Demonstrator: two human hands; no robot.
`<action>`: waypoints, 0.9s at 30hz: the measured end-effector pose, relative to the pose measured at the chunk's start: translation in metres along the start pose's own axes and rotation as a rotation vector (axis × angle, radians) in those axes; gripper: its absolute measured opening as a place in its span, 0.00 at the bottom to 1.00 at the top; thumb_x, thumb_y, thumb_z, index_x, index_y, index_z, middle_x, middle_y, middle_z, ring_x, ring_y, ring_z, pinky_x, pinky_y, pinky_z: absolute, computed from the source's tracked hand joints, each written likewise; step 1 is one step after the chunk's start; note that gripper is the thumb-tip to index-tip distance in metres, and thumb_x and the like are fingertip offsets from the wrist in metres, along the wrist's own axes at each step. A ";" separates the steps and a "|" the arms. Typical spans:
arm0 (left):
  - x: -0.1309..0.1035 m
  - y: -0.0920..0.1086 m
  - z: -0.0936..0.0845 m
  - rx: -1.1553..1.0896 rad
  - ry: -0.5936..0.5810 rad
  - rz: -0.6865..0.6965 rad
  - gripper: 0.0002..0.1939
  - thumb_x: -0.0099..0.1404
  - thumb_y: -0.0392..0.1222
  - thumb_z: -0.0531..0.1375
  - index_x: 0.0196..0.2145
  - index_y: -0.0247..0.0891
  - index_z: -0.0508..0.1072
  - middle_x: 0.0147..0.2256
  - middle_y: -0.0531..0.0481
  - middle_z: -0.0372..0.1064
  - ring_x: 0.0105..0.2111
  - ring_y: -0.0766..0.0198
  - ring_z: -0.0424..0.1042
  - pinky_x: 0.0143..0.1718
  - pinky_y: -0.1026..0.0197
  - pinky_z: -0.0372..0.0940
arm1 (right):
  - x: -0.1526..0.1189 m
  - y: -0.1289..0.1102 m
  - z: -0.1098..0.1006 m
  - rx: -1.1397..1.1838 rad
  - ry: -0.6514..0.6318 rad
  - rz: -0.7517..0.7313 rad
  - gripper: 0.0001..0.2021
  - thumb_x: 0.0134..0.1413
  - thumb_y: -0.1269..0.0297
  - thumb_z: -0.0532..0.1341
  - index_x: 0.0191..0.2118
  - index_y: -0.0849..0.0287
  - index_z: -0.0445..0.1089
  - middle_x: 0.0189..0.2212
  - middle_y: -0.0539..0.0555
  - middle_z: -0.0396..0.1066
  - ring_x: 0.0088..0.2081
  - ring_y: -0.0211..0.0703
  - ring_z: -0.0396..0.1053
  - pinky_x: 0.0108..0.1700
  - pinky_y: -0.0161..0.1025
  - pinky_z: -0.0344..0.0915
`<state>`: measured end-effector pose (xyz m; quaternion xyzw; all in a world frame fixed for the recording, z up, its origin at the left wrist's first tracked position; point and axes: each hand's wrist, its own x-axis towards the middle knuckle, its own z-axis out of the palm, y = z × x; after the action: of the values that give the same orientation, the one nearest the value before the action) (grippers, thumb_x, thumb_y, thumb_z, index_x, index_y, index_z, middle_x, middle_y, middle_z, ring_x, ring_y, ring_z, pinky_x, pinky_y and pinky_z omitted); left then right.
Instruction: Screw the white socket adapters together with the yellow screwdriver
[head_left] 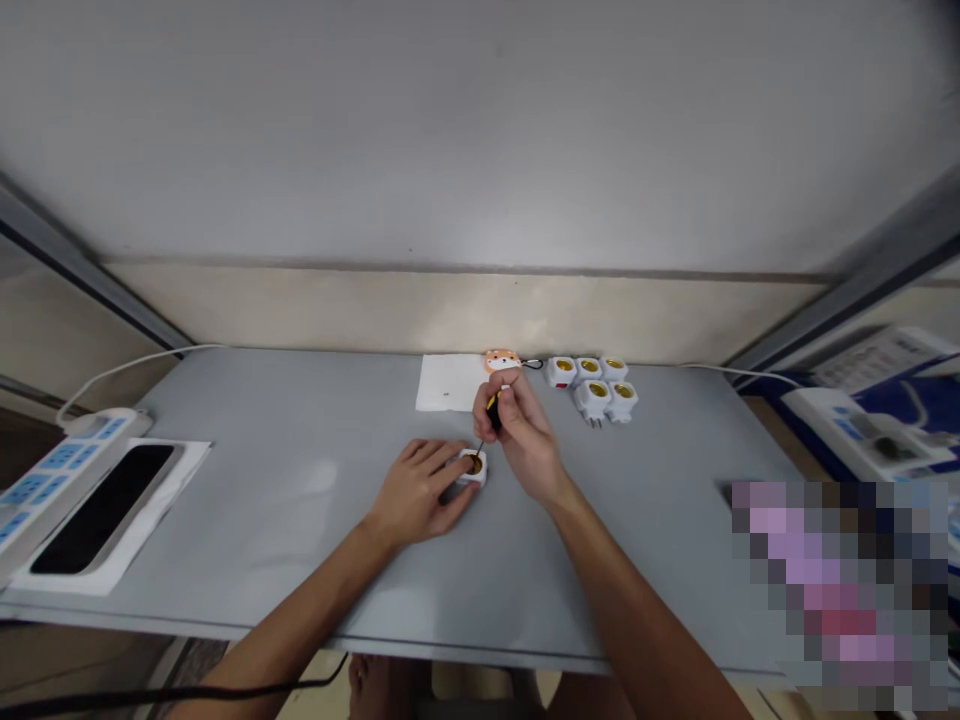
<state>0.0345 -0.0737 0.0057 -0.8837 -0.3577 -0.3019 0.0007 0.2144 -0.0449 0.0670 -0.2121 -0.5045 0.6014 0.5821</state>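
A white lamp socket with a brass-coloured threaded inside rests on the grey table. My left hand grips it from the left, fingers along its far side and thumb at the near side. In my right hand is a screwdriver with a black and yellow handle. Its thin shaft points down into the socket's opening; the tip cannot be made out. Several more white lamp sockets stand grouped beyond my right hand, one with prongs showing and one with a red switch.
A white paper and an orange-and-white animal-face item lie near the back wall. At left are a power strip and a phone on paper. Another white power strip is at right, above a blurred-out area.
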 end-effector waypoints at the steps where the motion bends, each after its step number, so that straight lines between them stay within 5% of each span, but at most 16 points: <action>1: 0.000 0.000 0.000 0.002 -0.001 -0.001 0.09 0.74 0.41 0.61 0.50 0.41 0.74 0.52 0.45 0.78 0.46 0.56 0.78 0.47 0.52 0.67 | 0.000 0.000 0.000 0.005 0.003 -0.011 0.10 0.72 0.52 0.58 0.40 0.51 0.64 0.29 0.46 0.62 0.29 0.38 0.58 0.34 0.38 0.55; 9: 0.001 -0.001 -0.001 -0.003 -0.006 0.018 0.08 0.74 0.41 0.60 0.49 0.40 0.74 0.50 0.46 0.79 0.46 0.56 0.78 0.46 0.52 0.67 | 0.002 0.001 0.000 0.015 -0.023 0.020 0.18 0.73 0.48 0.54 0.38 0.56 0.72 0.31 0.50 0.65 0.32 0.39 0.62 0.36 0.40 0.58; 27: 0.001 -0.002 0.001 0.001 -0.003 0.037 0.07 0.75 0.41 0.59 0.48 0.40 0.74 0.51 0.44 0.78 0.46 0.56 0.78 0.44 0.53 0.67 | -0.002 -0.004 0.008 0.099 0.002 0.046 0.15 0.72 0.51 0.55 0.37 0.55 0.68 0.27 0.49 0.63 0.29 0.40 0.58 0.34 0.39 0.54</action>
<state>0.0338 -0.0711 0.0053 -0.8905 -0.3416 -0.3004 0.0060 0.2097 -0.0507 0.0726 -0.1952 -0.4686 0.6387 0.5783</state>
